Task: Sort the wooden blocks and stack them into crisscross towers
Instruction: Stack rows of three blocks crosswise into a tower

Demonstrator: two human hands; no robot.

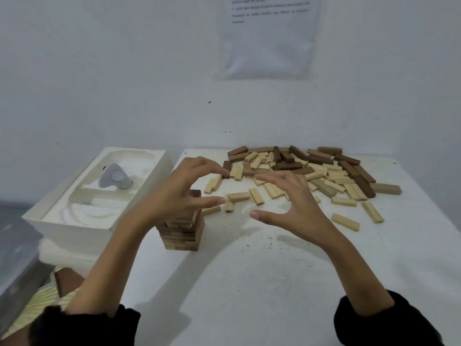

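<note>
Wooden tower (pixel 183 233) partly behind left hand (pixel 179 189), right hand (pixel 296 208) spread just beside

Single head-worn view, wide-angle, facing forward and down.

The camera sits above the near edge of the white table (pixel 249 283), close over it; both forearms enter from the bottom corners, and the left hand (pixel 179 192) and right hand (pixel 296 208) fall near the middle of the frame; the block tower (pixel 182 236) stands close below the lens (partly behind the left hand); the loose blocks (pixel 319 159) lie farther off towards the table's back edge; the wall (pixel 124 71) fills the upper half.
</note>
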